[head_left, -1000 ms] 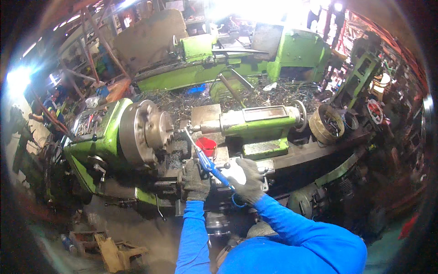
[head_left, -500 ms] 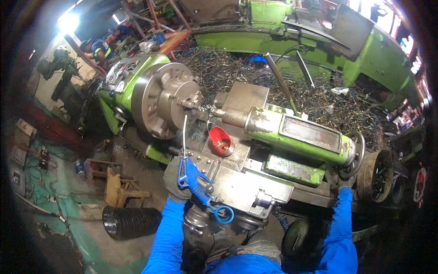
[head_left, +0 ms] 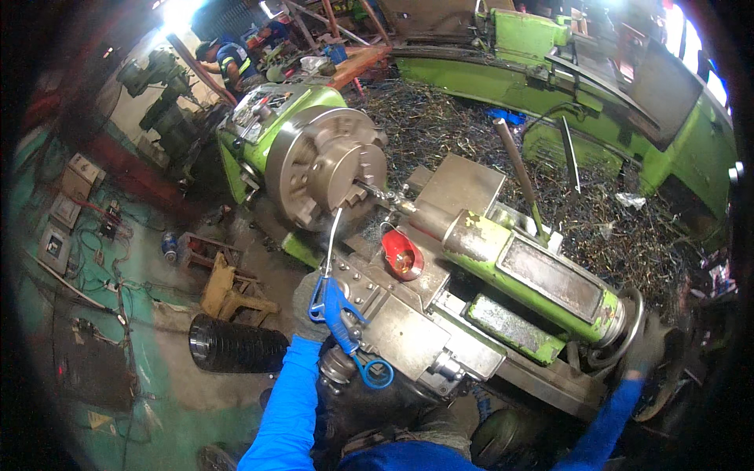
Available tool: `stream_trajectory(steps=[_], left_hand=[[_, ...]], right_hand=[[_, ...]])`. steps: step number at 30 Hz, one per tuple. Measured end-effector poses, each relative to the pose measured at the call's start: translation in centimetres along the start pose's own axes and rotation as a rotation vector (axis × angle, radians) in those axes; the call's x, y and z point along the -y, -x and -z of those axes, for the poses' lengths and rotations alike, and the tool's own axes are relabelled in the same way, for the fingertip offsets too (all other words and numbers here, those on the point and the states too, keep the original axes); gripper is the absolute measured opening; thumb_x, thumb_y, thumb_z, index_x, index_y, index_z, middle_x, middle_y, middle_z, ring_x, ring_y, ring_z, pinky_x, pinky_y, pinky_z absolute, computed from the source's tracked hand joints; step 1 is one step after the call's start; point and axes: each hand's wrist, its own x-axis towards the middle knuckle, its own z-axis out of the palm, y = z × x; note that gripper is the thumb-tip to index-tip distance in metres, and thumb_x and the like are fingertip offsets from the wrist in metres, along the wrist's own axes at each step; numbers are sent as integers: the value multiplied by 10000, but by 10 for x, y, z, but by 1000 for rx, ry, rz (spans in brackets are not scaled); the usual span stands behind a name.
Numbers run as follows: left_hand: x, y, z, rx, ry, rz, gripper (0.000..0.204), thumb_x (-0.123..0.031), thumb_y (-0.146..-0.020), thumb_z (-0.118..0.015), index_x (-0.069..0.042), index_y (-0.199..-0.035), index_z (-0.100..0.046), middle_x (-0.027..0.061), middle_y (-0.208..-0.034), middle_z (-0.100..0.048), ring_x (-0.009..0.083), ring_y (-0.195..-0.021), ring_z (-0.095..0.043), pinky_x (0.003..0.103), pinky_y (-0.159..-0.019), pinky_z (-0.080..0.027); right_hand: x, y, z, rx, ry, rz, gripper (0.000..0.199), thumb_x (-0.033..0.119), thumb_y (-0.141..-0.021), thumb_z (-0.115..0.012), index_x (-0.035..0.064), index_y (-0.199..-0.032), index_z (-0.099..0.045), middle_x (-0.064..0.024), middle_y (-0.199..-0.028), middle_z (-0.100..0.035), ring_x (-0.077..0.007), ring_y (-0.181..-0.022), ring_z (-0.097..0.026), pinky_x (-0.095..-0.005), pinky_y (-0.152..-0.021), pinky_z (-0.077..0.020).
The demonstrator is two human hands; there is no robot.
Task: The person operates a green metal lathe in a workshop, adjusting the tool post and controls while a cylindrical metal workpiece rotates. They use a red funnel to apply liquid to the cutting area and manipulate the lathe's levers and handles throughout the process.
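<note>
My left hand [head_left: 308,302], in a grey glove, is closed around a blue air blow gun [head_left: 336,302]. The gun's thin pale nozzle [head_left: 333,239] points up toward the lathe chuck [head_left: 342,173]. A drill bit [head_left: 377,191] sticks out from the tailstock quill [head_left: 428,222] and reaches the chuck's middle. At the far right my right hand [head_left: 646,353] is beside the tailstock handwheel [head_left: 628,330]; motion smears its fingers, so its grip is unclear. A red cut-open container [head_left: 403,255] hangs by a wire below the quill.
The lathe's carriage [head_left: 404,334] lies in front of me. Behind the green tailstock [head_left: 542,279] is a heap of metal chips [head_left: 448,129], with a rod [head_left: 514,161] standing up. A black ribbed cylinder [head_left: 236,344] and a yellow stool [head_left: 232,290] are at left. Another person [head_left: 229,64] stands far back.
The whole view has shifted, moving the lathe rightward in the picture. My right hand has gone from the handwheel's lower rim to its outer right side. My left hand still holds the blow gun.
</note>
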Motion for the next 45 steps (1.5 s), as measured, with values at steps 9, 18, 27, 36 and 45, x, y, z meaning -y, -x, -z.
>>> stream_trajectory(steps=[9, 18, 27, 36, 45], left_hand=[[-4, -5, 2, 43, -86, -124, 370, -314, -851, -743, -95, -1149, -723, 153, -1104, -727, 386, -1048, -687, 491, -921, -544], [-7, -11, 4, -133, -4, -333, 458, -320, -855, -742, -84, -1243, -688, 186, -1177, -705, 392, -1075, -677, 507, -947, -531], [4, -18, 19, -94, 102, -397, 583, -347, -815, -729, -69, -1312, -601, 189, -1271, -622, 420, -1231, -570, 532, -1067, -449], [109, -2, 74, -64, 503, -278, 261, -190, -911, -720, -78, -1137, -651, 141, -1201, -646, 347, -1147, -616, 480, -985, -497], [473, 67, -79, 241, -256, 918, 654, -575, -982, -535, -108, -1438, -549, 226, -1384, -601, 413, -1265, -586, 526, -1090, -455]], right_hand=[[-58, -76, -70, -60, -340, 11, 366, 219, -1012, -613, 32, -1324, -654, -192, -1277, -712, -343, -1165, -676, -437, -995, -513], [-174, 198, -165, -186, -335, 78, 560, 380, -1065, -569, -88, -1373, -591, -306, -1362, -629, -430, -1251, -609, -475, -1102, -454], [194, 341, -96, -105, -787, 464, 416, 95, -1036, -583, -68, -1418, -548, -238, -1404, -600, -341, -1284, -588, -427, -1109, -459], [377, 349, -104, 4, -972, 262, 503, 236, -1055, -593, -23, -1475, -494, -159, -1392, -590, -239, -1206, -607, -371, -1016, -512], [370, 335, -110, -189, -423, 240, 378, 204, -1016, -617, -21, -1320, -617, -162, -1209, -682, -244, -1026, -665, -361, -903, -553]])
